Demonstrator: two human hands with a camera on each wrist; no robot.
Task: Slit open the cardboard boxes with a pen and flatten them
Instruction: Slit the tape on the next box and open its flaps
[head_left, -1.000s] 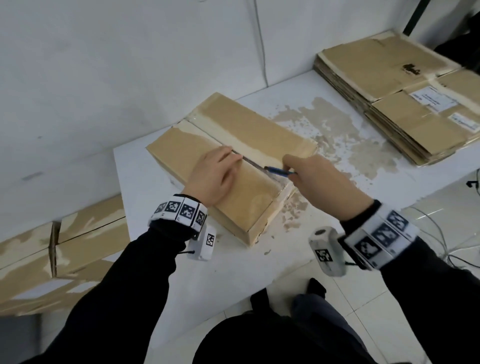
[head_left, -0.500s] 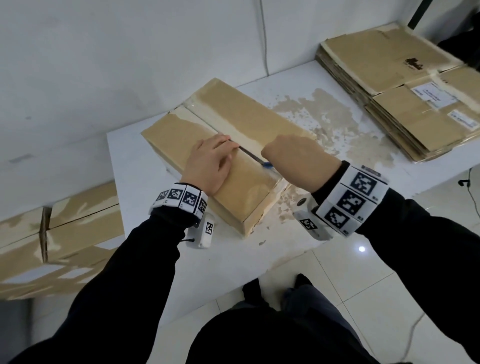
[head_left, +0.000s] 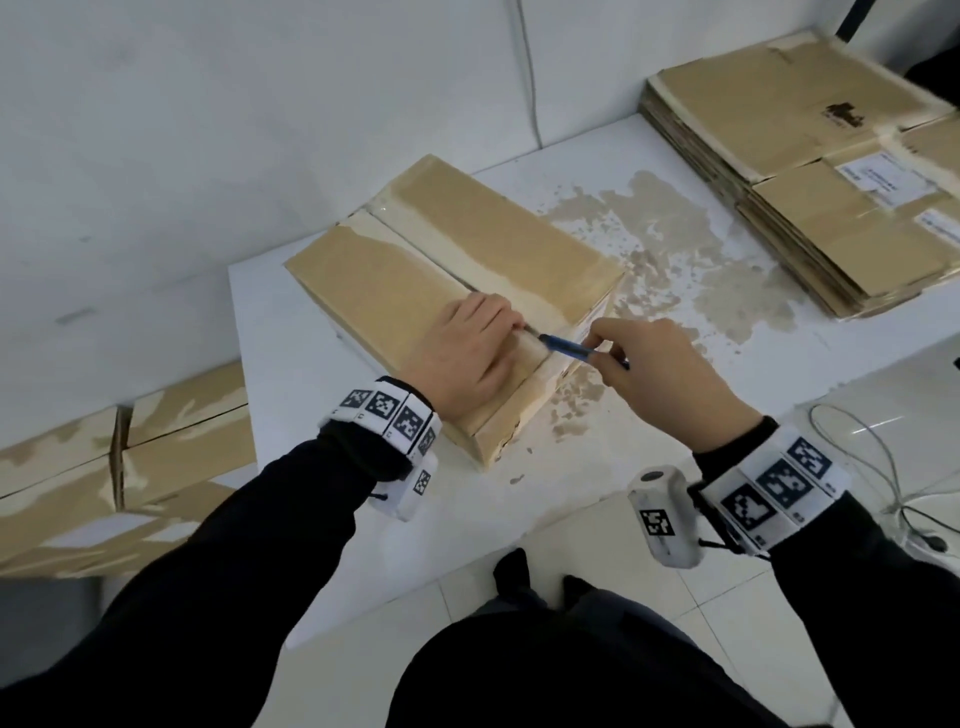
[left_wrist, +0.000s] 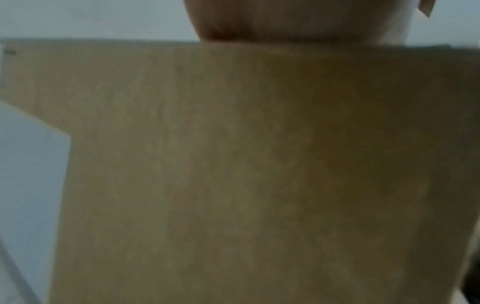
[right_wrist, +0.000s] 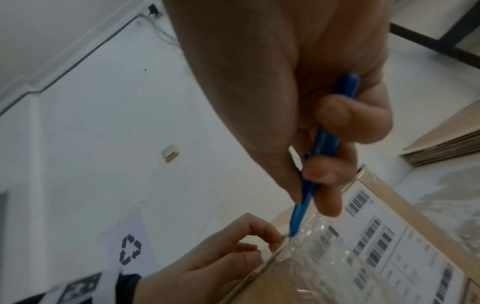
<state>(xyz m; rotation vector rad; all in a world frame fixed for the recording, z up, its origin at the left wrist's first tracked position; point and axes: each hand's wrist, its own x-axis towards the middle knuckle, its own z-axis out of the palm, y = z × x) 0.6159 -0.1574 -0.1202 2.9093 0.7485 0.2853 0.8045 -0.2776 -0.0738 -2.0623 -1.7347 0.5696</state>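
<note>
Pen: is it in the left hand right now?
No, the right hand grips the blue pen; the left hand presses on the box.

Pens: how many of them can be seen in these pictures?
1. The blue pen is pinched in the right hand, its tip at the taped seam of the cardboard box, beside the left hand. Others may be hidden.

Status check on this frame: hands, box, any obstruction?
Right hand grips blue pen, tip at taped seam. Left hand presses down on brown cardboard box, fingertips beside pen tip. Box not yet flattened.
</note>
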